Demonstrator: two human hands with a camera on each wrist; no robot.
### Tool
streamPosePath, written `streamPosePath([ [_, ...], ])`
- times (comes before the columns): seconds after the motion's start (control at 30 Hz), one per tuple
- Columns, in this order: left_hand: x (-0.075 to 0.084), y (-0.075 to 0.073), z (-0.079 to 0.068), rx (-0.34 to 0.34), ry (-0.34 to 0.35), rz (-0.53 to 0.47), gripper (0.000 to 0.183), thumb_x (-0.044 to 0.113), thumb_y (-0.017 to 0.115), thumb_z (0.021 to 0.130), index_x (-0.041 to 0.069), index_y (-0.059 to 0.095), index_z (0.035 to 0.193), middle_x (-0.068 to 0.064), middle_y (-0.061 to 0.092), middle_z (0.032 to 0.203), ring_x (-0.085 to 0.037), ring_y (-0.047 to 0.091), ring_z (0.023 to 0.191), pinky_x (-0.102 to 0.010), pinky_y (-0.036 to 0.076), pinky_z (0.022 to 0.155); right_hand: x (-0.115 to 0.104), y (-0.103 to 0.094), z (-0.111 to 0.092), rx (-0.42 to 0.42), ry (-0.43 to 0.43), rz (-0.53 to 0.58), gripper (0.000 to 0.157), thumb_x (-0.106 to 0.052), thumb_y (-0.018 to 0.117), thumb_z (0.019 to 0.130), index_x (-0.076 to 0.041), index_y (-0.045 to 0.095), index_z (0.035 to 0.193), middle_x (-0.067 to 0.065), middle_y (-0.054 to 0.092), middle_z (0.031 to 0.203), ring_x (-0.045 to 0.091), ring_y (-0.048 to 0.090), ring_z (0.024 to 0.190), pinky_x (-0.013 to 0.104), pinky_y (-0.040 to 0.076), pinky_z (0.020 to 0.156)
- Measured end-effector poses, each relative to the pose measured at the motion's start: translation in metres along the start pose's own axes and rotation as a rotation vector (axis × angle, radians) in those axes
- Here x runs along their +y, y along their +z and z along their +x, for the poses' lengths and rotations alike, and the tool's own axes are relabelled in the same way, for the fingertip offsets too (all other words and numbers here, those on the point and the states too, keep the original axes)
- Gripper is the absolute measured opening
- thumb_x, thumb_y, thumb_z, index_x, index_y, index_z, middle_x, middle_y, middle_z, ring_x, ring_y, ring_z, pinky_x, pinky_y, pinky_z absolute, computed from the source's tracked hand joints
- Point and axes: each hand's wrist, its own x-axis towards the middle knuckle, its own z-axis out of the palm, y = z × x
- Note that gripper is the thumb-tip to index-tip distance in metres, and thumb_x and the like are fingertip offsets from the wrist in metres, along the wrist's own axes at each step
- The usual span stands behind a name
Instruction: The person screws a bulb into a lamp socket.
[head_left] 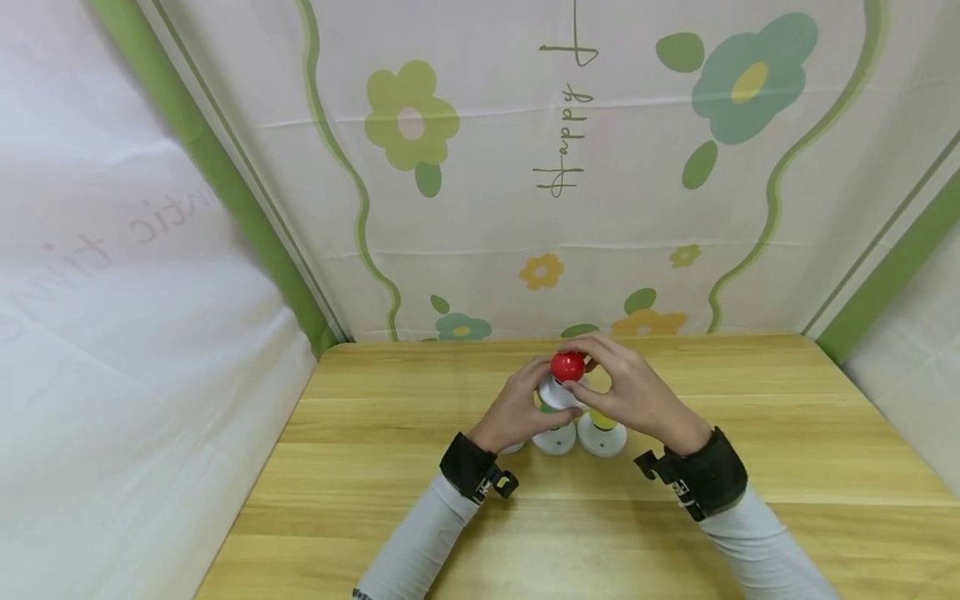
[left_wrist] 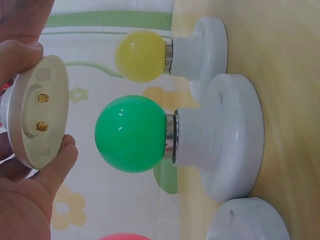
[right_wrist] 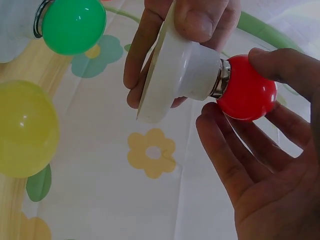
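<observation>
My left hand [head_left: 519, 410] grips a white lamp socket [right_wrist: 187, 70] by its round base, lifted above the table. A red light bulb [right_wrist: 247, 87] sits in that socket, its metal collar showing at the rim. Fingertips and thumb of my right hand [head_left: 633, 387] pinch the red bulb from around its globe. In the left wrist view the underside of the held lamp socket faces the camera, with two brass terminals [left_wrist: 42, 112]. Below stand a green bulb [left_wrist: 132, 134] and a yellow bulb [left_wrist: 142, 56], each upright in its own white socket on the table.
Another white socket base [left_wrist: 250, 222] stands beside the green bulb's socket, with a pinkish-red bulb [left_wrist: 125, 237] partly in view. The wooden table [head_left: 360, 500] reaches back to a flower-printed curtain [head_left: 480, 200]. White fabric walls rise at both sides.
</observation>
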Motion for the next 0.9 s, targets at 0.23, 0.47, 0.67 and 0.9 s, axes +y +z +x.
streamPosePath([
  [0.23,0.0012,-0.0009,0.0006,-0.013,0.001,0.002,0.059,0.010,0.078,0.080,0.006,0.051,0.133,-0.007,0.052,0.131,-0.015,0.051,0.115,-0.023,0.047,0.095,0.0000,0.0011,0.0009,0.006,0.019,-0.007,0.051,-0.021,0.079,0.080,-0.007,0.057,0.123,0.001,0.058,0.119,0.010,0.057,0.097,0.029,0.056,0.078],
  [0.47,-0.0004,-0.0007,0.0006,0.002,0.030,0.004,0.063,0.008,0.078,0.079,0.005,0.050,0.135,-0.008,0.053,0.132,-0.016,0.052,0.116,-0.024,0.048,0.095,-0.0012,0.0001,-0.0008,-0.026,-0.016,-0.011,0.052,-0.017,0.076,0.082,-0.010,0.057,0.131,0.007,0.057,0.129,0.016,0.057,0.109,0.034,0.056,0.083],
  [0.67,-0.0017,-0.0014,-0.0003,-0.004,0.041,0.000,0.064,0.008,0.077,0.080,0.005,0.048,0.136,-0.009,0.052,0.134,-0.017,0.053,0.115,-0.026,0.050,0.094,-0.0018,-0.0010,-0.0025,-0.051,-0.012,0.014,0.048,-0.011,0.065,0.086,-0.012,0.057,0.133,0.008,0.053,0.135,0.017,0.056,0.113,0.034,0.055,0.083],
  [0.9,-0.0016,-0.0023,0.0006,-0.006,0.042,0.000,0.061,0.009,0.077,0.080,0.005,0.049,0.134,-0.009,0.054,0.132,-0.017,0.053,0.114,-0.026,0.050,0.093,-0.0026,-0.0009,-0.0023,-0.038,0.003,0.003,0.047,-0.013,0.069,0.085,-0.012,0.058,0.132,0.005,0.055,0.132,0.013,0.057,0.104,0.028,0.055,0.073],
])
